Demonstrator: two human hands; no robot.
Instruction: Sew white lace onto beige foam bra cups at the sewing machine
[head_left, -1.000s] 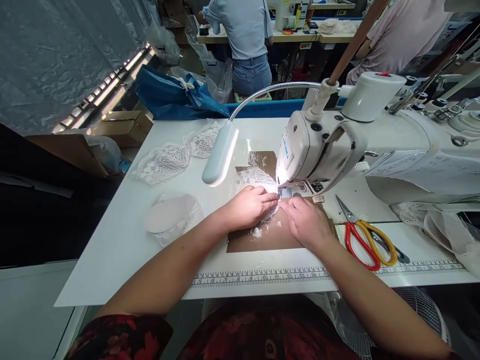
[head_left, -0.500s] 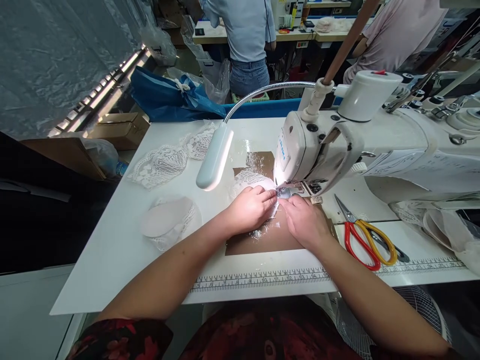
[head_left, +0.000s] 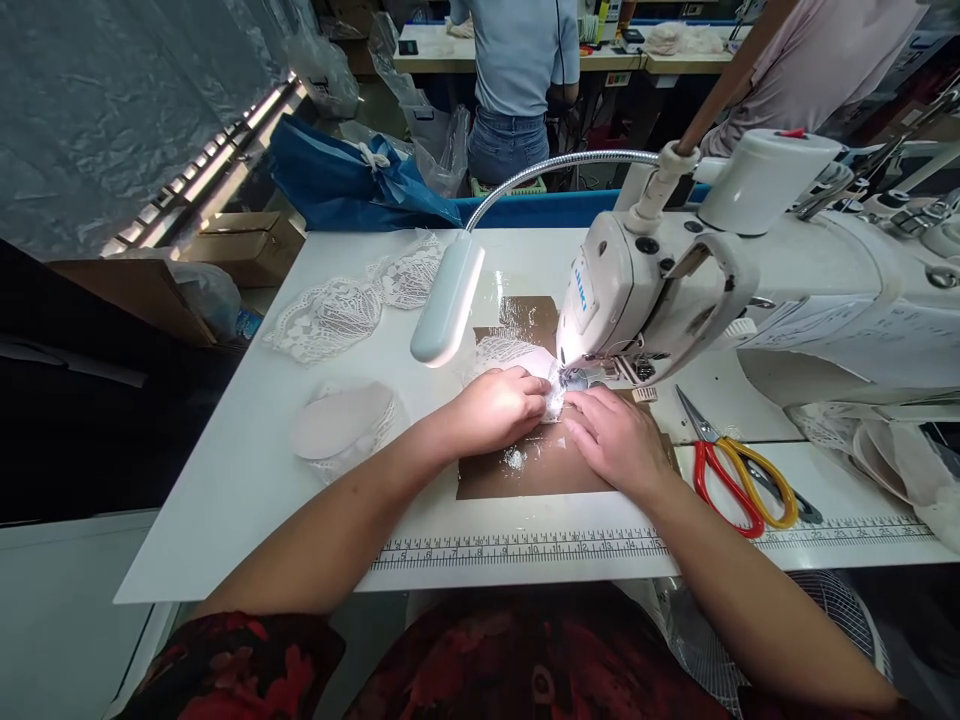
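Observation:
A white lace piece lies on a brown sheet under the needle end of a white sewing machine. Left of the needle, my left hand has its fingers curled together on the lace. My right hand rests just right of the lace, palm down, its fingers bent near the lace's edge and slightly apart, with nothing visible in them. A lit lamp head hangs above and left of the needle.
Red and yellow handled scissors lie right of my right hand. Lace pieces and a padded cup lie on the left of the white table. A ruler strip runs along the front edge. Two people are beyond the table.
The view has shifted, so the table and machine appear moved. My right hand's fingers have spread and come a little away from the needle; my left hand stays on the lace.

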